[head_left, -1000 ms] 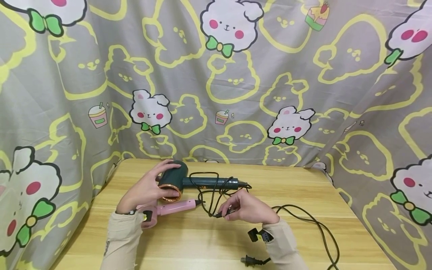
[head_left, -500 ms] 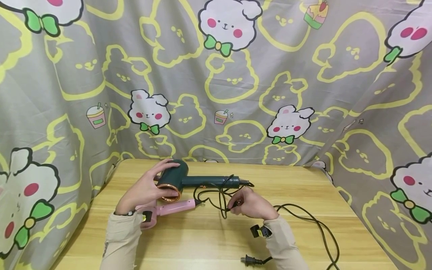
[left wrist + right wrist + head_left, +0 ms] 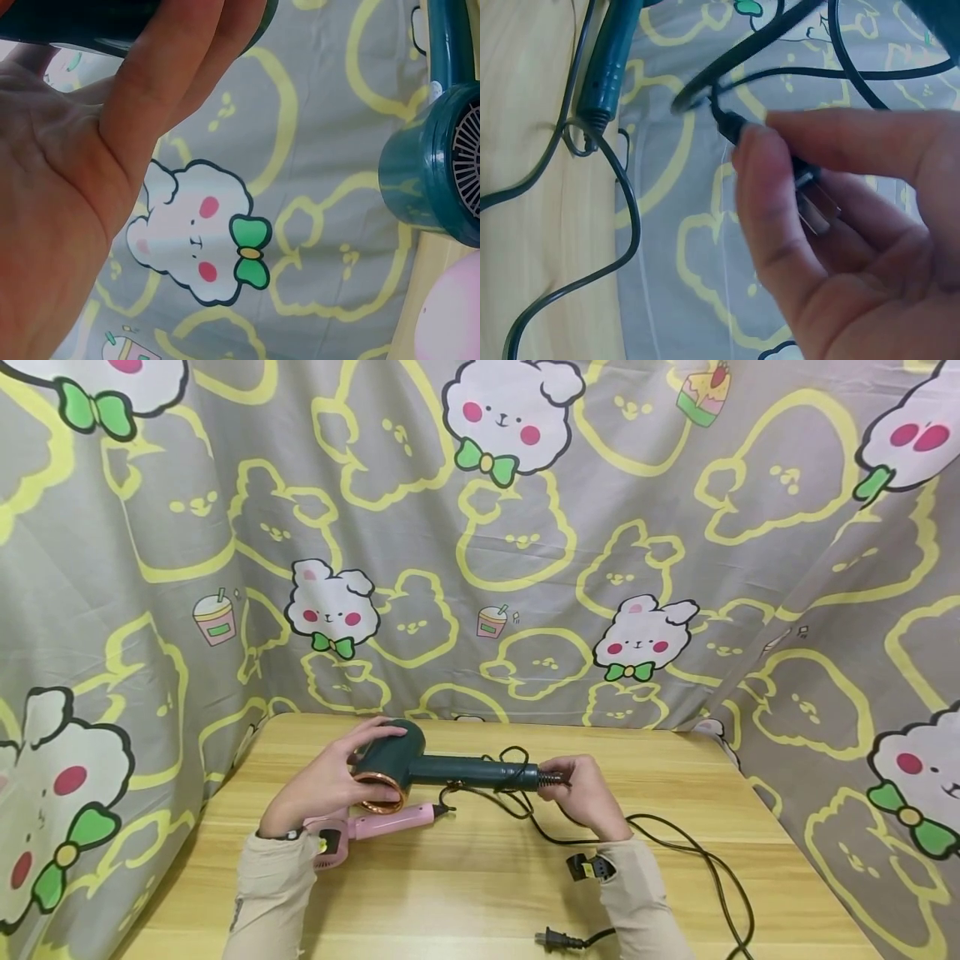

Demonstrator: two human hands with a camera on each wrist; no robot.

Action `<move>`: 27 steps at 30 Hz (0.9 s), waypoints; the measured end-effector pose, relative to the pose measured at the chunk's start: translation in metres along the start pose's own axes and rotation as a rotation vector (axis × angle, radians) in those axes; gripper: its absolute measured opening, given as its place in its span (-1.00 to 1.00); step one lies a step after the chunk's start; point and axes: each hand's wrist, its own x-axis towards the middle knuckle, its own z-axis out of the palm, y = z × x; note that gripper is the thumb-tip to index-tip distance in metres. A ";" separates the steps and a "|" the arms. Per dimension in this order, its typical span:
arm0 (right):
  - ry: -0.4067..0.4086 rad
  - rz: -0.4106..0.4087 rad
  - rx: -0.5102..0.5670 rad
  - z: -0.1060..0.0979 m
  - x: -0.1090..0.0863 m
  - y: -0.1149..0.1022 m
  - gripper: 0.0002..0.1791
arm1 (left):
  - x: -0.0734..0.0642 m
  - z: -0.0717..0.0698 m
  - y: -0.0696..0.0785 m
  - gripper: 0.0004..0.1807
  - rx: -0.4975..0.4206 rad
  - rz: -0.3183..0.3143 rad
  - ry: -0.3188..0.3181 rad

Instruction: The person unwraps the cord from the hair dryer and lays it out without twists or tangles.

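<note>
My left hand (image 3: 322, 781) grips the barrel of a dark green hair dryer (image 3: 468, 770) with a copper rim, its handle pointing right. Black cord (image 3: 513, 768) loops loosely about that handle. At the handle's end is my right hand (image 3: 588, 793); in the right wrist view its thumb and forefinger pinch a two-pin plug (image 3: 805, 174). A second green hair dryer (image 3: 420, 165) lies on the table in the left wrist view; in the head view the held one seems to hide it. A pink hair dryer (image 3: 393, 820) lies below the left hand, partly covered.
Another black plug (image 3: 558, 938) lies near the front of the wooden table (image 3: 450, 902). A long black cord (image 3: 708, 860) curves across the right side. A patterned cloth curtain (image 3: 540, 677) surrounds the table's back and sides.
My right hand has moved right and up from below the cord loops to the handle's end. The loops have drawn smaller about the handle. The left hand keeps its grip, nearly still.
</note>
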 end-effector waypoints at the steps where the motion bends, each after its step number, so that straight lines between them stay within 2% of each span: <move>1: 0.035 0.001 -0.005 0.000 0.000 0.000 -0.76 | 0.000 0.000 0.001 -0.09 -0.011 0.001 -0.008; 4: 0.109 0.007 0.010 -0.001 0.001 -0.001 -0.77 | 0.000 0.001 0.002 -0.09 -0.038 -0.004 -0.028; 8: 0.152 0.029 0.108 -0.006 0.002 0.001 -0.80 | 0.001 0.002 0.003 -0.09 -0.070 -0.005 -0.050; 16: 0.262 0.064 0.270 -0.020 0.000 0.004 -0.75 | 0.002 0.005 0.002 -0.10 -0.048 0.006 -0.090; 22: 0.338 0.003 0.410 -0.021 0.001 -0.002 -0.72 | 0.005 0.010 0.001 -0.11 -0.030 -0.007 -0.106; 27: 0.335 -0.071 0.502 -0.016 -0.001 -0.013 -0.72 | 0.007 0.013 -0.002 -0.12 -0.022 -0.007 -0.117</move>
